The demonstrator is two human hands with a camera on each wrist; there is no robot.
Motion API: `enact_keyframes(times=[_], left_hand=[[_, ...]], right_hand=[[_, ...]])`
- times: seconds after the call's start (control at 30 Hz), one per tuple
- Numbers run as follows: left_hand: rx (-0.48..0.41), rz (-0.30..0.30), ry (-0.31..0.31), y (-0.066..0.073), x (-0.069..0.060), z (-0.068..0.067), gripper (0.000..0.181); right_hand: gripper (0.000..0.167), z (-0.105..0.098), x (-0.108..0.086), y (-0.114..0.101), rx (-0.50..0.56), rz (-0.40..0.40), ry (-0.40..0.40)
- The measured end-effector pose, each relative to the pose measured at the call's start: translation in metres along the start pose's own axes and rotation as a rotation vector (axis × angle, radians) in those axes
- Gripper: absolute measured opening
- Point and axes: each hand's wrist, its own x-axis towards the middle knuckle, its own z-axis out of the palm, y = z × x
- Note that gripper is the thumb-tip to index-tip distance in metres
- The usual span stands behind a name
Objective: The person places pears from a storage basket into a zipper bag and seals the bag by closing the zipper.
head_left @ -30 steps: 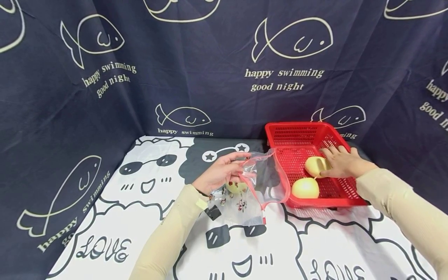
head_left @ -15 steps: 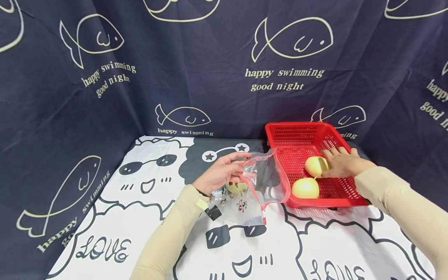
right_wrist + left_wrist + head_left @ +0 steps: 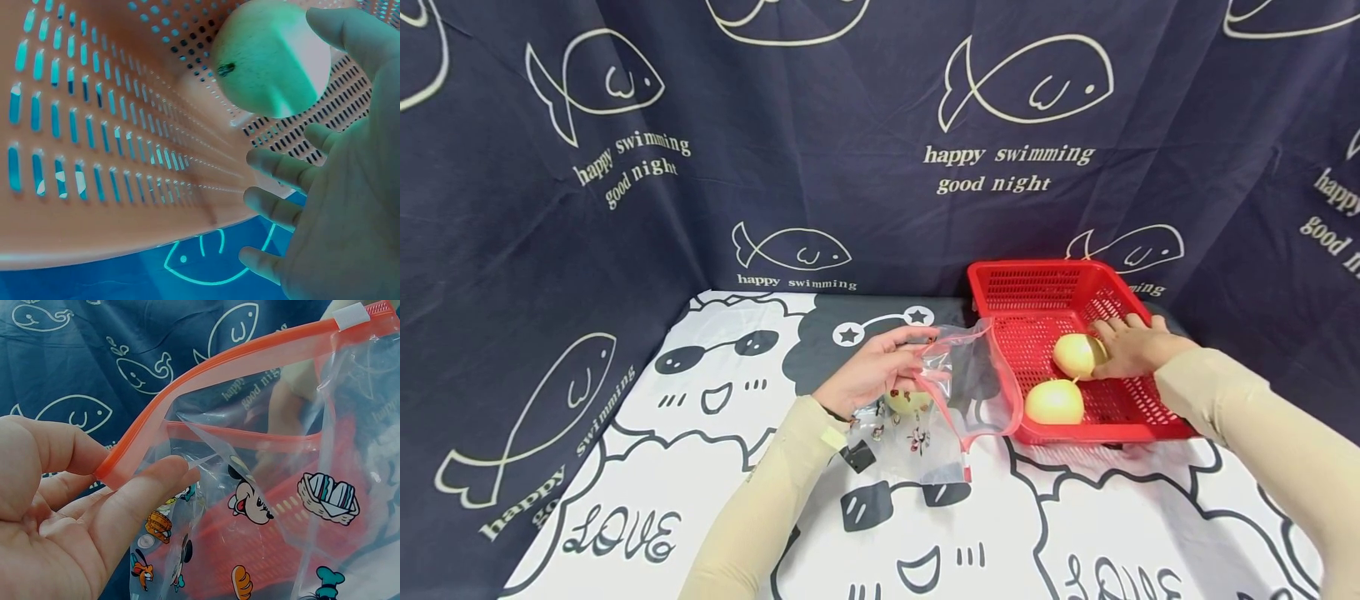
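My left hand [image 3: 880,371] pinches the red zip edge of a clear zip bag [image 3: 269,506] between thumb and fingers, and the bag's mouth gapes. Cartoon prints cover the bag. Through its film a pale yellow round fruit [image 3: 908,402] shows at the bottom. My right hand [image 3: 1131,346] reaches into the red basket [image 3: 1037,275], beside the farther yellow pear [image 3: 1077,356]. In the right wrist view its fingers are spread, with the thumb close to that pear; whether they touch, I cannot tell. A second pear [image 3: 1055,403] with a stem lies nearer the basket's front.
The basket stands at the back right of a table with a black-and-white cartoon cloth [image 3: 647,467], close to the bag. Behind and at the sides hangs a dark blue curtain [image 3: 850,142] with fish prints. A small black object [image 3: 858,456] sits by my left wrist.
My right forearm has swung slightly left, and the right hand has edged a little closer around the farther pear. The left hand and the bag have stayed put.
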Motion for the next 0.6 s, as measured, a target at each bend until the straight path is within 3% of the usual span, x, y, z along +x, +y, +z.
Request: enact_keyframes(times=[0.6], left_hand=[[-0.003,-0.016,-0.023,0.0005,0.0007,0.0023,0.049]], right_hand=[[0.089,0.0028,0.0092,-0.0043,0.001,-0.031,-0.05]])
